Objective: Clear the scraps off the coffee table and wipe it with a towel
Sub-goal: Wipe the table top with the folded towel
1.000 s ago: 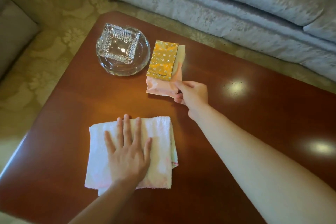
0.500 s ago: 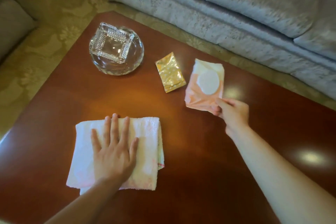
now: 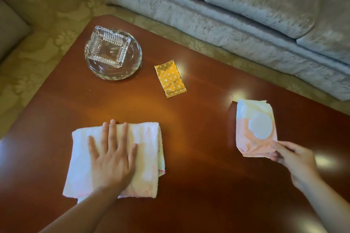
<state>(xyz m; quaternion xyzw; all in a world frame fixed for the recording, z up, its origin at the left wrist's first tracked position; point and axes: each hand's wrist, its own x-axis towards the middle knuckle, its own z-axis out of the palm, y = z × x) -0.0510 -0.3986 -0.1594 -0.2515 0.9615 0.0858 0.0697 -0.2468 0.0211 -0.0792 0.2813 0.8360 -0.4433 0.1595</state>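
A folded white towel (image 3: 145, 149) lies on the red-brown coffee table (image 3: 198, 185), and my left hand (image 3: 111, 157) rests flat on it with fingers straight. My right hand (image 3: 295, 161) pinches the lower corner of a pink and cream wrapper with a white round patch (image 3: 253, 128), held at the table's right side. A small gold patterned wrapper (image 3: 170, 78) lies flat on the table near the middle, apart from both hands.
A square cut-glass ashtray sits inside a round glass dish (image 3: 112, 53) at the table's far left. A grey-blue sofa (image 3: 246, 9) runs along the far side. Patterned carpet (image 3: 37, 24) surrounds the table, and another seat corner (image 3: 11, 28) shows at the left.
My right hand pulled the pink wrapper from under the gold one and carried it right and nearer to me. The gold wrapper stayed on the table. My left hand stayed on the towel.
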